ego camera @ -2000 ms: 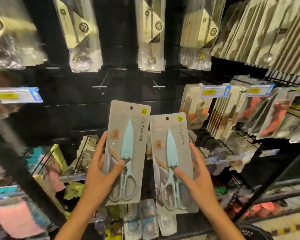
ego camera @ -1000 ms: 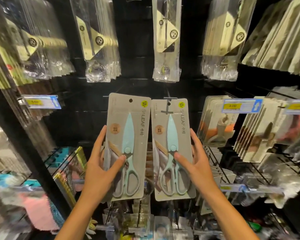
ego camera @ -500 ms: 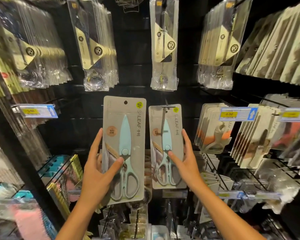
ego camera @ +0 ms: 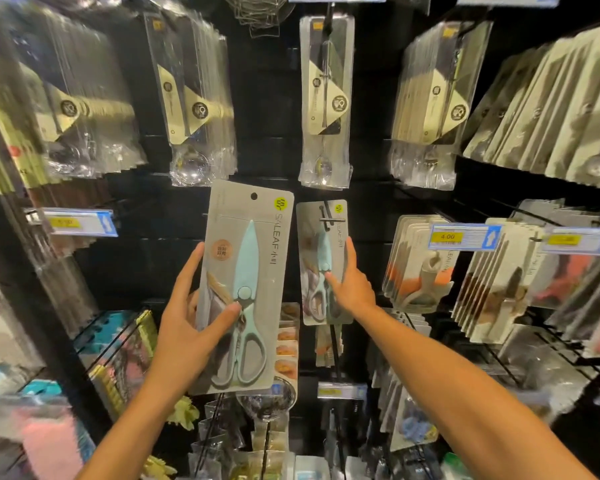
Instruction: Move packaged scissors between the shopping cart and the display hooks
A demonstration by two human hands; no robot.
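Two grey cards each carry light-blue kitchen scissors. My left hand [ego camera: 184, 327] grips the nearer scissors pack [ego camera: 246, 285] by its lower left edge, thumb across the front, holding it upright in front of the display. My right hand [ego camera: 350, 289] holds the farther scissors pack [ego camera: 317, 261] back against the black panel. A metal display hook [ego camera: 328, 216] passes through the top of that pack. The shopping cart is out of sight.
Bagged spoons and cutlery [ego camera: 326, 98] hang in rows above. Carded kitchen tools [ego camera: 420, 265] and a price tag [ego camera: 463, 237] sit to the right; another price tag [ego camera: 80, 221] is at the left. More packets fill the hooks below.
My right hand has pushed its pack away from me and onto the hook, back toward the panel. The left hand keeps its pack in much the same place.
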